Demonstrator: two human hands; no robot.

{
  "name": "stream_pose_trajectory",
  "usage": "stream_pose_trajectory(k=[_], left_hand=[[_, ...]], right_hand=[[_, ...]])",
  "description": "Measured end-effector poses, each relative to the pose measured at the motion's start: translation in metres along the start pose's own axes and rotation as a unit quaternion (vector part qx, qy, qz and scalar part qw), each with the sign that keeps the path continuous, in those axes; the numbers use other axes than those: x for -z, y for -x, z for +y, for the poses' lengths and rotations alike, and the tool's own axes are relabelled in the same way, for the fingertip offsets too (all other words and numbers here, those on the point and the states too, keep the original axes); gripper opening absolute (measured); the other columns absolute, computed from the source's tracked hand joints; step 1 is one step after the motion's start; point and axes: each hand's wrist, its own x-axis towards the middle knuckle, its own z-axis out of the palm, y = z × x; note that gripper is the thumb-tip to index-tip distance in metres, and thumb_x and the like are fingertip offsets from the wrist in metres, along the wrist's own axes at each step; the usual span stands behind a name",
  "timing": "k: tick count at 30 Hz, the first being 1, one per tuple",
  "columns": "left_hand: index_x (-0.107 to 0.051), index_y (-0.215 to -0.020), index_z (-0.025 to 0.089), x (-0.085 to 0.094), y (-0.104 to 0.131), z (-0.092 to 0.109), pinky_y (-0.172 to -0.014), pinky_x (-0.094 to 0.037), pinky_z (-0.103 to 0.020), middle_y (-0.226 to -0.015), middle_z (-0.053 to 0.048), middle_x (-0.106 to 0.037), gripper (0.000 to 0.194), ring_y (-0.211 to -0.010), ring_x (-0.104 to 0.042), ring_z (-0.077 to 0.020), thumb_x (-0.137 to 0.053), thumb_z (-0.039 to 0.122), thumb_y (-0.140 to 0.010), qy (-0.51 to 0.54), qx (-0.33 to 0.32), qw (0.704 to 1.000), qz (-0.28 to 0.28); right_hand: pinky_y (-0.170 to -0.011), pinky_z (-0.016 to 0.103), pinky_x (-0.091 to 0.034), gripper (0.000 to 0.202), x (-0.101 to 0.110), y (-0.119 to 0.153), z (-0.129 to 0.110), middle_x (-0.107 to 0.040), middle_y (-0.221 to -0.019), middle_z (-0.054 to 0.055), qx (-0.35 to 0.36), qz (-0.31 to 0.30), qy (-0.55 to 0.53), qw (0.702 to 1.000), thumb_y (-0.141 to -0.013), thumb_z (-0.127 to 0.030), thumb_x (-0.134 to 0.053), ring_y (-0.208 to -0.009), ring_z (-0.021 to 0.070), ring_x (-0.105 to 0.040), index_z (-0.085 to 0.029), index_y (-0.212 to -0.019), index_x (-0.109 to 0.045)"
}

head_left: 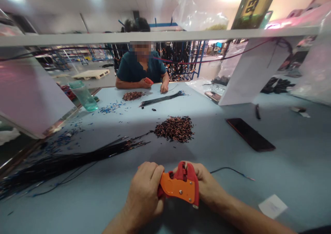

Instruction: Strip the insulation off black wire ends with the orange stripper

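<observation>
In the front middle, my left hand [146,191] is wrapped around the handles of an orange and red wire stripper [178,189]. The tool's head points right, toward my right hand [207,182]. Behind that head, the fingers of my right hand are closed and partly hidden. A thin black wire [232,169] runs out to the right from this hand, its stripped end lying near the table. Whether the wire's other end sits in the jaws is hidden. Beyond my hands lies a heap of short black and copper wire pieces [174,128].
A long bundle of black wires [77,161] stretches across the left. A dark phone [249,134] and a white paper slip [272,206] lie to the right. Opposite, a co-worker [142,68] sits behind another wire bundle [162,98]. A white shelf [160,37] crosses above the table.
</observation>
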Motion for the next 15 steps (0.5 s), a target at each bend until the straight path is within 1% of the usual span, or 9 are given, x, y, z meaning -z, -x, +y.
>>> stream_pose_trajectory(k=[6, 10, 15], left_hand=[[-0.051, -0.093, 0.015, -0.0008, 0.0008, -0.001, -0.057, -0.043, -0.038, -0.076, -0.01, -0.056, 0.027, -0.067, -0.05, -0.0248, -0.05, 0.012, -0.066, -0.005, -0.01, 1.0, -0.004], [-0.052, -0.092, 0.015, -0.0017, 0.0022, -0.0016, -0.058, -0.044, -0.038, -0.075, -0.01, -0.056, 0.026, -0.067, -0.051, -0.0252, -0.051, 0.012, -0.066, -0.01, -0.006, 1.0, -0.008], [-0.052, -0.089, 0.016, -0.0022, 0.0034, -0.0011, -0.057, -0.044, -0.037, -0.073, -0.009, -0.057, 0.023, -0.065, -0.051, -0.024, -0.05, 0.013, -0.066, -0.014, 0.001, 1.0, -0.012]], right_hand=[[-0.059, 0.021, -0.046, 0.018, -0.0004, 0.0011, -0.0017, -0.058, -0.071, 0.0, 0.031, 0.004, 0.029, 0.999, -0.076, -0.03, -0.073, -0.066, 0.0116, -0.049, -0.015, -0.07, -0.066], [-0.058, 0.02, -0.044, 0.02, -0.0008, 0.0001, -0.003, -0.056, -0.068, -0.002, 0.042, 0.006, 0.029, 0.999, -0.074, -0.029, -0.075, -0.064, 0.0105, -0.047, -0.015, -0.066, -0.064], [-0.055, 0.019, -0.041, 0.019, -0.0009, -0.001, -0.0026, -0.054, -0.066, -0.003, 0.052, -0.003, 0.023, 0.998, -0.076, -0.025, -0.073, -0.061, 0.0091, -0.045, -0.015, -0.066, -0.061]])
